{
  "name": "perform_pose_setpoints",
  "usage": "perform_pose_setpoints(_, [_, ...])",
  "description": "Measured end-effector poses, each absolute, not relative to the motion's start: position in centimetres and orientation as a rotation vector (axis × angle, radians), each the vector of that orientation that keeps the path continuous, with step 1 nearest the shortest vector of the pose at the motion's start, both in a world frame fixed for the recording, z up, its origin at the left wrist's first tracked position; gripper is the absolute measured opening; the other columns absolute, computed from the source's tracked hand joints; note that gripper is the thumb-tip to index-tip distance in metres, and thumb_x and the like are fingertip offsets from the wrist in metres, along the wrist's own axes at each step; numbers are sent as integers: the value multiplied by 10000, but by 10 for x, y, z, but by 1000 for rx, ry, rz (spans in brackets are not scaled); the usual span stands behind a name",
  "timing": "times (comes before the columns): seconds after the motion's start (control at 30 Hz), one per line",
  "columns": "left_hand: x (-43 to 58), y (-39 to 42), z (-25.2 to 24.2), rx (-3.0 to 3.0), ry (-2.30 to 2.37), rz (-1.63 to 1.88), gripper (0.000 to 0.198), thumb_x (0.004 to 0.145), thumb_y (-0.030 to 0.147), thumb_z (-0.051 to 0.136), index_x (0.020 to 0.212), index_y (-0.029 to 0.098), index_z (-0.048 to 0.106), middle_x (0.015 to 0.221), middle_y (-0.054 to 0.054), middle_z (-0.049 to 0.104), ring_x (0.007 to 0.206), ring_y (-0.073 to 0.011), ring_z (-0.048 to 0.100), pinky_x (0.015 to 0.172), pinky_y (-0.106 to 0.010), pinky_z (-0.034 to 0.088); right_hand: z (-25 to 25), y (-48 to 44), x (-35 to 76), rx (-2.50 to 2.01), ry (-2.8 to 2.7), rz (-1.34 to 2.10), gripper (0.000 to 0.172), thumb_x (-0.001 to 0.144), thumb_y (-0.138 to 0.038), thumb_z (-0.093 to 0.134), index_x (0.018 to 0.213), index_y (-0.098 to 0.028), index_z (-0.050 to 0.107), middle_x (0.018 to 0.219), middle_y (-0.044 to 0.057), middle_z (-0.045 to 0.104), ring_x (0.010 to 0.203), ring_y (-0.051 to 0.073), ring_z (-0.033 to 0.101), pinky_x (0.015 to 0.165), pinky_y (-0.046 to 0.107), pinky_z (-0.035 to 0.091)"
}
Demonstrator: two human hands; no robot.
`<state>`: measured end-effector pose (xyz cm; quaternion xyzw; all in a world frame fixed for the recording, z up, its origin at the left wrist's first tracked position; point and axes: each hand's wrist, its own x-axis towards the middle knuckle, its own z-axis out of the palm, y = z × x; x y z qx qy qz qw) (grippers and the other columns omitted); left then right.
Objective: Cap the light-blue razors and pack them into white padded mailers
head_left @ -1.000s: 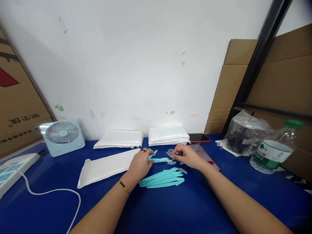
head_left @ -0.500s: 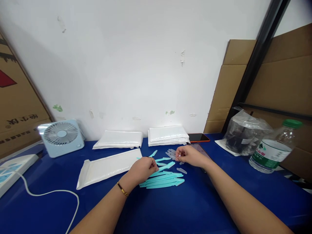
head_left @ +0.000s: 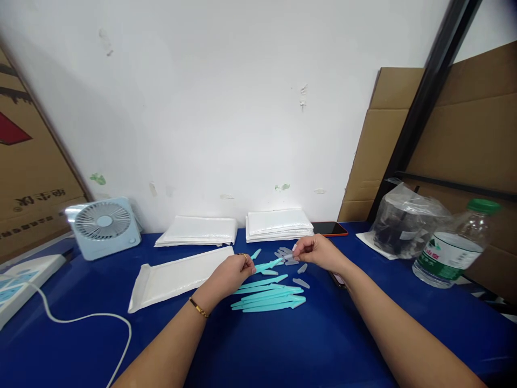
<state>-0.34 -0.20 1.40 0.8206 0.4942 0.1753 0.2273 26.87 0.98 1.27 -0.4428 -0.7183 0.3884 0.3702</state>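
My left hand pinches the handle of a teal eyebrow razor, its blade end pointing right. Below it, several teal eyebrow razors lie side by side in a loose row, with a couple more beside and beyond the fingers. At the right, my right hand has thumb and fingertips closed on a small pale piece, apparently a clear blade cap. Loose clear blade caps are scattered just left of that hand. One lone cap rests nearer me.
A flat white padded mailer lies left of the razors. Two stacks of white mailers stand against the wall. A small fan, a power strip, a phone, a bagged cup and a water bottle surround the work area.
My left hand has moved slightly up and left; one razor now lies atop the row, and the hand grips another farther back. My right hand has lifted slightly away from the caps.
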Motion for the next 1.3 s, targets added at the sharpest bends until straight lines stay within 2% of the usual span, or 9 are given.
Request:
perform_pose_setpoints(0.13, [-4,0,14,2243,1363,477,230,791,366,417,766,186,559,675,2,555,609,-133,468,534,-226,327,14,10,267,-1117,-1866,829,27,583,-172,654,594,-152,668,736,41,632,662,152,594,620,267,486])
perform_pose_setpoints(0.3, [-4,0,13,2243,1340,475,237,787,376,422,764,184,559,653,10,529,589,-125,443,518,-220,312,13,8,261,-1082,-1948,715,88,607,-120,611,606,-184,671,738,24,633,690,155,598,652,268,486])
perform_pose_setpoints(0.7, [-8,5,11,2224,1317,487,256,781,398,427,780,183,565,643,15,502,576,-118,414,516,-213,309,10,8,256,-1025,-2003,692,68,644,-152,629,609,-194,670,746,29,639,699,159,598,665,270,480])
perform_pose_setpoints(0.9, [-5,2,14,2247,1307,481,282,786,413,424,785,176,575,661,6,528,598,-127,445,534,-219,326,11,5,248,-999,-1997,720,34,641,-215,667,613,-198,678,726,28,632,703,165,596,676,288,487])
perform_pose_setpoints(1.13, [-3,2,14,2318,1341,543,212,814,338,411,775,200,566,731,-2,587,676,-145,511,587,-232,348,8,2,236,-1004,-1949,700,37,645,-216,657,633,-191,682,782,39,637,737,163,595,684,269,470])
perform_pose_setpoints(1.23, [-6,6,12,2383,1460,531,158,789,304,461,800,210,587,781,-14,597,728,-160,531,621,-244,355,11,2,247,-1107,-2000,649,105,632,-269,679,706,-194,681,806,35,639,699,151,579,625,252,458])
perform_pose_setpoints(1.3, [-8,7,11,2429,1485,534,157,744,300,529,855,217,603,840,-23,596,774,-170,536,647,-246,362,14,1,258,-1195,-2103,678,140,644,-301,667,736,-197,687,714,21,636,609,135,555,534,230,429])
